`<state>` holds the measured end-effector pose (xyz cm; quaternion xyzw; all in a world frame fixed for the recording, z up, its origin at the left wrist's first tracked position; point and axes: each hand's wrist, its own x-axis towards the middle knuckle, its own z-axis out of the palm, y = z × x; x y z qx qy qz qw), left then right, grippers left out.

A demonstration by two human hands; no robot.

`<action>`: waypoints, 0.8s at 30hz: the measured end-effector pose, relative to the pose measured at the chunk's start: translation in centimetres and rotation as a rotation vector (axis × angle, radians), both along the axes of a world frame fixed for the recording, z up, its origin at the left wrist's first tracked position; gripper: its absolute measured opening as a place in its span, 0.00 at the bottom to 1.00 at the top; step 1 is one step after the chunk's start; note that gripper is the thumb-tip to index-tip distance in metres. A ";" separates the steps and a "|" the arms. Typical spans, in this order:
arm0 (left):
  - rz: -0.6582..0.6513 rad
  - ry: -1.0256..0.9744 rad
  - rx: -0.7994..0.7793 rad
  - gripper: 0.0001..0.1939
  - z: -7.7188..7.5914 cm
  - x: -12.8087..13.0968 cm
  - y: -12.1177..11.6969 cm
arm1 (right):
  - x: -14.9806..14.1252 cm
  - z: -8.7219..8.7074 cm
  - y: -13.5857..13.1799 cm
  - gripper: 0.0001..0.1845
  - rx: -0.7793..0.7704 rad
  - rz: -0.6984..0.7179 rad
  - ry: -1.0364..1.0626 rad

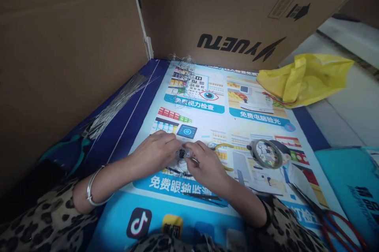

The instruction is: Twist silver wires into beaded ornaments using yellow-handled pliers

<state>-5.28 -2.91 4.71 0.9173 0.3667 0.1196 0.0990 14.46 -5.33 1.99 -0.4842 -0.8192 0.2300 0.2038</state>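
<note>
Over the middle of the printed sheet, my left hand (pixel 162 149) pinches a small piece of clear parts and thin wire (pixel 181 153) with a dark centre. My right hand (pixel 205 165) meets it there, thumb and fingers closed at the piece's right side. Yellow-handled pliers (pixel 223 146) run through my right hand: the handles stick out on its right, and a shiny metal tip shows between the fingers. Fine wires trail below the piece. Its exact form is partly covered by my fingers.
Cardboard walls (pixel 237 15) stand behind and left. Straight wires (pixel 115 106) and teal-handled pliers (pixel 78 153) lie left; wire pieces (pixel 185 70) behind. A tape roll (pixel 267 153), red-handled scissors (pixel 328 216), a yellow bag (pixel 304 80) and a turquoise bag (pixel 349 181) lie right.
</note>
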 end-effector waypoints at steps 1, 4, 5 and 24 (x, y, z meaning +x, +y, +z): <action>-0.002 -0.003 -0.012 0.10 0.1 0.0 0.0 | 0.0 0.0 0.0 0.17 0.003 0.000 -0.003; -0.014 -0.029 -0.041 0.10 0.2 -0.2 0.2 | 0.1 0.0 -0.1 0.16 0.013 0.004 -0.005; -0.016 -0.035 -0.050 0.10 0.3 -0.2 0.3 | 0.1 0.0 -0.1 0.16 0.014 0.005 -0.003; 0.088 -0.017 -0.026 0.09 0.3 0.1 0.2 | 0.2 0.0 0.0 0.16 -0.028 -0.013 0.044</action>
